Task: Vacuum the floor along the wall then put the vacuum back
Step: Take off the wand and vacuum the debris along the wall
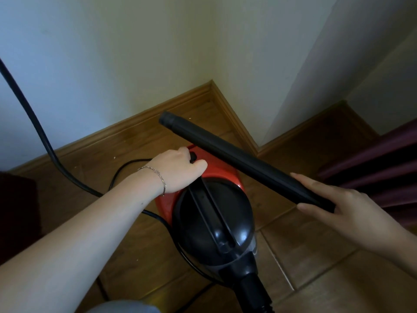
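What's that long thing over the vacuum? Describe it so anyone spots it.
Find the wall corner with wooden skirting; below it sits a red and black vacuum. Slanting above the vacuum is the black tube, its near end held by the right hand. Unlike the thinner, curving cords, it is thick and straight.

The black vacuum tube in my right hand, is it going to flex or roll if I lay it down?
Probably stiff: the black tube runs dead straight though the right hand holds only one end. Likely light, since that end grip alone holds it up. Being round and smooth, it may roll on the wooden floor.
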`<state>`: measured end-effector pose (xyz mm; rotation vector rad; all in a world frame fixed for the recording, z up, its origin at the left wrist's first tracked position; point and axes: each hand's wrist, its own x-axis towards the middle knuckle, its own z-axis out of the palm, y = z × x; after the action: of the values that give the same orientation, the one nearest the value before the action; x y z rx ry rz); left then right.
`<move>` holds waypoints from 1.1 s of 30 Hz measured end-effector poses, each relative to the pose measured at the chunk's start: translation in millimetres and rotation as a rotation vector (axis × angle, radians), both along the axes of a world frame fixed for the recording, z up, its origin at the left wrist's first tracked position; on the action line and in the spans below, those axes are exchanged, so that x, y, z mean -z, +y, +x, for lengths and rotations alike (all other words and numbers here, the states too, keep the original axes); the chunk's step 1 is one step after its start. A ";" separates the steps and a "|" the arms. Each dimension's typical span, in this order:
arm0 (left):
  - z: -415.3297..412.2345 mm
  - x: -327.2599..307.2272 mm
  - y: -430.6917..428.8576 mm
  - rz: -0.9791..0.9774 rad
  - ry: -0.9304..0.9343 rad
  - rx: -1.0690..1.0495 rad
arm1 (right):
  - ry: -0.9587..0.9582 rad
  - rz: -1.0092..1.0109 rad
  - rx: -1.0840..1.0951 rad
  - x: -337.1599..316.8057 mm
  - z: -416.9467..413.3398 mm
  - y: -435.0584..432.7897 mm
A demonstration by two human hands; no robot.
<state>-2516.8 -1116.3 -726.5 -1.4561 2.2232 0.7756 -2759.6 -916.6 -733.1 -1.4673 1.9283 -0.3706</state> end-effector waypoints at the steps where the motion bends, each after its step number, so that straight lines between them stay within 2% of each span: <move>1: -1.3 -0.8 -0.5 0.005 -0.011 0.004 | -0.008 -0.017 0.016 -0.3 -1.2 0.1; 10: -1.8 2.8 2.9 -0.044 0.040 -0.010 | 0.002 0.052 0.025 7.6 4.4 6.7; 19: -3.4 -9.5 14.3 -0.109 0.003 -0.030 | -0.014 0.091 0.075 0.2 21.0 -4.8; 21: -8.8 -24.8 23.4 -0.187 0.076 -0.024 | -0.030 0.111 0.093 -11.7 22.0 -10.1; 23: -17.8 -46.5 43.2 -0.204 0.253 -0.083 | -0.071 0.130 0.144 -26.0 21.2 -15.8; 25: -31.1 -69.2 74.7 -0.132 0.385 -0.168 | -0.073 0.164 0.187 -41.0 22.1 -18.2; 27: -44.3 -87.9 112.4 0.058 0.444 -0.315 | -0.013 0.246 0.187 -53.1 27.0 -11.1; 30: -62.6 -103.6 172.1 0.386 0.436 -0.539 | 0.047 0.373 0.135 -66.8 42.1 13.9; 33: -73.3 -102.7 232.6 0.669 0.395 -0.710 | 0.024 0.423 0.150 -82.1 53.8 37.3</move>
<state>-2590.1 -883.7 -623.8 -1.8010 1.3555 1.9408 -2705.8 -879.3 -651.0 -1.0602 1.9908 -0.0049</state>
